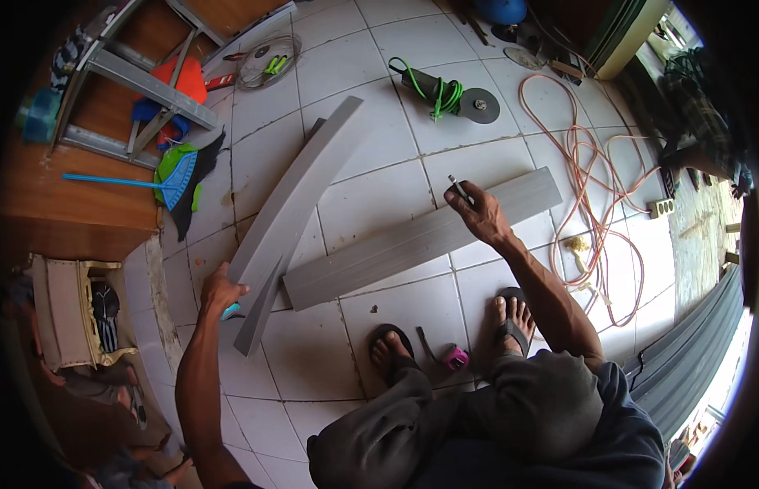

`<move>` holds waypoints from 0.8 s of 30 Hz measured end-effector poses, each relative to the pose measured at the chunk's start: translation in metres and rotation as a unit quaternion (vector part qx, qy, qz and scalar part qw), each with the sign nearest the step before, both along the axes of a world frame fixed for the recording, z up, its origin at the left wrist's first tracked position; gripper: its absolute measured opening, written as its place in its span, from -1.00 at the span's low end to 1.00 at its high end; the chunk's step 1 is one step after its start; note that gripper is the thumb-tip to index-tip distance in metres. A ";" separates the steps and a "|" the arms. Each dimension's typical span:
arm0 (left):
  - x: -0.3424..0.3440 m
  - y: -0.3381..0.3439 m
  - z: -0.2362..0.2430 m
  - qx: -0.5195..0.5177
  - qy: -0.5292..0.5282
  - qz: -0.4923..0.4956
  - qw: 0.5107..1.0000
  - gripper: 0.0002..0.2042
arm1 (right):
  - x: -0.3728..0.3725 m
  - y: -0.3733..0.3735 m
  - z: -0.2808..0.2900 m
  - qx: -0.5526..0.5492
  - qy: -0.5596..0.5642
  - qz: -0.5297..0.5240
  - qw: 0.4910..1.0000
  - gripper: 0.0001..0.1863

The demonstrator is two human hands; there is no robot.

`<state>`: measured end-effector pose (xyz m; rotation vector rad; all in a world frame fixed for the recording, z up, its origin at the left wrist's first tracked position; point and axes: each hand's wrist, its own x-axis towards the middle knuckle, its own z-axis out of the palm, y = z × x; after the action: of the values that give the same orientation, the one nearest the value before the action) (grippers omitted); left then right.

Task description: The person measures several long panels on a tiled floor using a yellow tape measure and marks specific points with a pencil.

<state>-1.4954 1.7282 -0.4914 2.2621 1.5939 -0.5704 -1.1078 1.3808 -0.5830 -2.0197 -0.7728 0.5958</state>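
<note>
My left hand [221,292] is closed on the near end of a long grey plank [302,179], which slants up and away to the right. A small teal thing [231,311] peeks out beneath that hand; its kind is hidden. Under this plank lies another narrow grey strip [253,330], partly covered. A second broad grey plank [379,253] lies across the tiles, from near the strip to beyond my right hand. My right hand [482,217], closed above that plank, grips a small dark object with a silvery tip [453,181], perhaps a pen.
An angle grinder [445,96] with a green cord lies ahead. Tangled orange cable [587,196] with a socket block [661,209] spreads at right. A pink tape measure [455,357] sits between my feet. A metal ladder [147,81] and blue broom [177,186] are at left.
</note>
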 end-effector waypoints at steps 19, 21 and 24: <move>0.148 -0.048 0.032 -0.321 0.284 -0.237 0.872 -0.06 | 0.089 -0.113 0.002 0.002 0.128 -0.199 0.972 -0.17; 0.189 -0.070 0.000 -0.364 0.245 -0.196 0.877 -0.06 | 0.125 -0.135 -0.001 -0.050 0.092 -0.251 0.962 -0.14; 0.225 -0.094 -0.019 -0.373 0.212 -0.175 0.886 -0.11 | 0.158 -0.145 -0.013 -0.080 0.037 -0.267 0.960 -0.15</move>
<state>-1.2704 1.6338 -0.5103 1.8681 0.8414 -1.5533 -0.9500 1.2359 -0.5958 -2.2159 -0.1153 0.4224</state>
